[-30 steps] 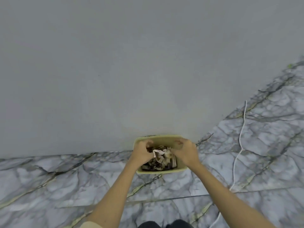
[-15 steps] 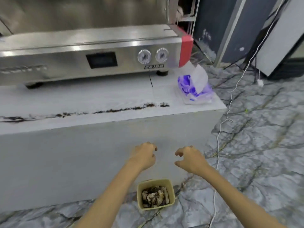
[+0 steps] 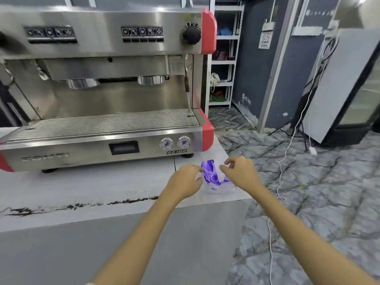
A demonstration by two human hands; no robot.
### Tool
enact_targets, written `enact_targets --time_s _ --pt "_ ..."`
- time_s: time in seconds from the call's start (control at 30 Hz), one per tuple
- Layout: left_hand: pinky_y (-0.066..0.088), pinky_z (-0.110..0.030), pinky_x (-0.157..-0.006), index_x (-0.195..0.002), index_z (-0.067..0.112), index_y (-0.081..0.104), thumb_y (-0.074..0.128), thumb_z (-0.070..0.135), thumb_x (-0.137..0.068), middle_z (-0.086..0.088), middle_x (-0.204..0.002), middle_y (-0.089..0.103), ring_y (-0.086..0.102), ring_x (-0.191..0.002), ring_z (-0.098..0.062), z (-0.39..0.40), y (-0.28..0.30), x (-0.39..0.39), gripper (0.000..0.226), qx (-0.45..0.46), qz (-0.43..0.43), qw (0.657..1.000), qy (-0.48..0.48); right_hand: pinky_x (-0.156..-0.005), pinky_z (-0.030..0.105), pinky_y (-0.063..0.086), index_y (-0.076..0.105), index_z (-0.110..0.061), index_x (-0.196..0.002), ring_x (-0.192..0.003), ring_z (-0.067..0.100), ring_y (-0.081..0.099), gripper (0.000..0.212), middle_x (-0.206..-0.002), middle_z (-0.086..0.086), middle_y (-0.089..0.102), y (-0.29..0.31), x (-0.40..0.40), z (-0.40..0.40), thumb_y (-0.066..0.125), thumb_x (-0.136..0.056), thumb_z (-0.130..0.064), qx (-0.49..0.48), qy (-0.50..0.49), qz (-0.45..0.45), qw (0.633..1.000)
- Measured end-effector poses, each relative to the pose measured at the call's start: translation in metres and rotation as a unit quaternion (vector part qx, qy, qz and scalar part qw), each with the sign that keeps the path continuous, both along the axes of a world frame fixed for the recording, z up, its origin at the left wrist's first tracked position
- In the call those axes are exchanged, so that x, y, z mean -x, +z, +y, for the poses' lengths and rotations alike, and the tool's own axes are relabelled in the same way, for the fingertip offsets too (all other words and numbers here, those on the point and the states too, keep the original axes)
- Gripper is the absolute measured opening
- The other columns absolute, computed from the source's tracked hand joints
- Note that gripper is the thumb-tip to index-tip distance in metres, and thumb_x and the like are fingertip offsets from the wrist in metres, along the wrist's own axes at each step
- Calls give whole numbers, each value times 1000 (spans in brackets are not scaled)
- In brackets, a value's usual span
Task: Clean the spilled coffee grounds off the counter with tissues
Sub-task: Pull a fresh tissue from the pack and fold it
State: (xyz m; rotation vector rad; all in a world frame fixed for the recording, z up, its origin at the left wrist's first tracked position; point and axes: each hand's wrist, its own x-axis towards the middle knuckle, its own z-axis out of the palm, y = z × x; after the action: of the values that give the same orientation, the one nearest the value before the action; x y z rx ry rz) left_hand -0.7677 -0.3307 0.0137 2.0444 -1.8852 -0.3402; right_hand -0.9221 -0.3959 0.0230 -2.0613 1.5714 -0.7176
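A dark line of spilled coffee grounds (image 3: 131,200) runs along the front of the white counter (image 3: 92,182) and continues to the left. A purple and white tissue pack (image 3: 212,176) lies at the counter's right end. My left hand (image 3: 185,181) hovers at the pack's left edge with loosely curled fingers, and its fingertips reach the wrapper. My right hand (image 3: 238,173) is over the pack's right side, fingers loosely curled. Neither hand plainly holds anything. Motion blur hides whether a tissue sticks up from the pack.
A steel espresso machine (image 3: 102,99) with red corners fills the back of the counter. White cables (image 3: 287,153) trail over the marble floor at right. Beyond them stand a glass-door fridge (image 3: 349,89) and shelves (image 3: 224,58).
Both hands have risen from the small bin on the floor to the tissue pack on the counter. The view has tilted up, so the bin is out of sight.
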Motion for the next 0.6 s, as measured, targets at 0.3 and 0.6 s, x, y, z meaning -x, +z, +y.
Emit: enact_targets --time_s 0.3,0.6 --pt "23 -38 -118 -147 15 23 42 20 -95 -3 -158 18 16 -146 -23 -63 -48 26 55 -39 63 997 38 -49 28 32 31 -14 -46 -56 25 46 53 -49 1 40 -23 -13 -67 55 -83 -44 -82 5 40 996" --pt "15 -45 -119 -149 21 13 32 18 -94 8 -160 5 5 -148 -22 -73 -62 26 59 -67 2 996 58 -48 29 19 18 -18 -45 -46 19 23 55 -47 2 20 -1 -15 -95 57 -83 -21 -78 101 -3 992"
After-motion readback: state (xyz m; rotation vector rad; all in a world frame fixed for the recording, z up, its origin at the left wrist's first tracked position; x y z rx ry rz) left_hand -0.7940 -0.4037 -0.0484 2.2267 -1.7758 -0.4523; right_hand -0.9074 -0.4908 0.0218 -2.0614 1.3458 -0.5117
